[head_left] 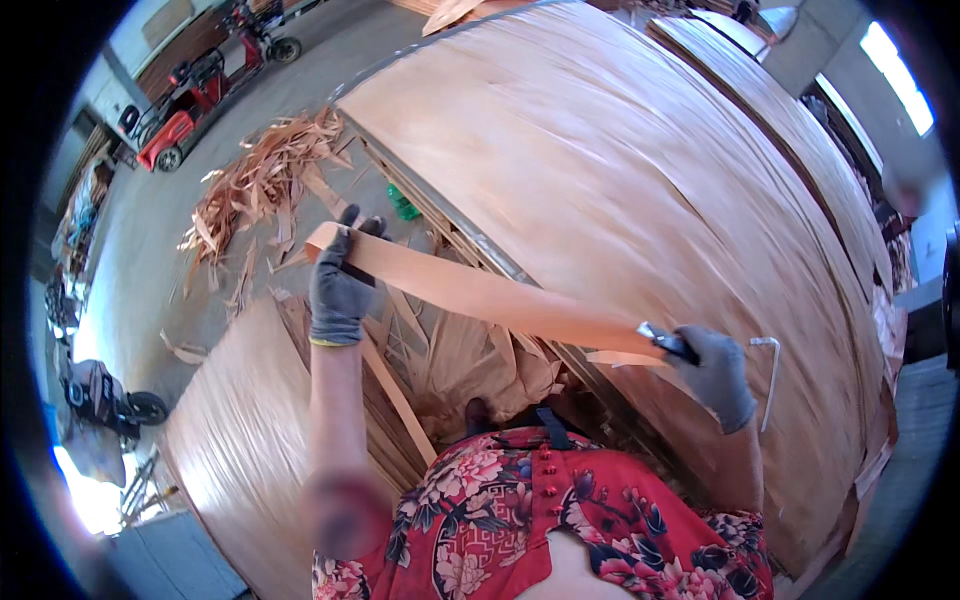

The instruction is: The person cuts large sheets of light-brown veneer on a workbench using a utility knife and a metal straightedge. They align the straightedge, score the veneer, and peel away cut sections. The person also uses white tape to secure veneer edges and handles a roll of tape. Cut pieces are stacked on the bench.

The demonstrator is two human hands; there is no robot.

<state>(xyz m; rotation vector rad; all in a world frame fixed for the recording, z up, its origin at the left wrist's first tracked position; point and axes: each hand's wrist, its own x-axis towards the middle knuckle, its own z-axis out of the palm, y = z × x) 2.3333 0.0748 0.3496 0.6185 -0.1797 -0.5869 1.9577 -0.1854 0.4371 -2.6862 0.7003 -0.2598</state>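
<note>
One wood strip (pixel 490 300) spans from left hand (pixel 341 292), pinching its far-left end, to right hand (pixel 716 377), closed around a dark-handled tool (pixel 672 345) at its near-right end over the veneer sheet (pixel 640 190); best kept taut, left hand clear of the metal tip (pixel 645 331).

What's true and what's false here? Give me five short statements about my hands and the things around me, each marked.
1. The left hand, in a gray knit glove, holds a long tan wood-veneer strip. True.
2. The right hand is empty. False: the gray-gloved right hand holds a silver-and-black tool.
3. A pale L-shaped rod lies on the broad tan veneer sheet. True.
4. Loose reddish-tan veneer scraps are heaped right of that sheet. False: the loose reddish-tan veneer scraps lie left of it.
5. A red wheeled vehicle stands at the upper left. True.
</note>
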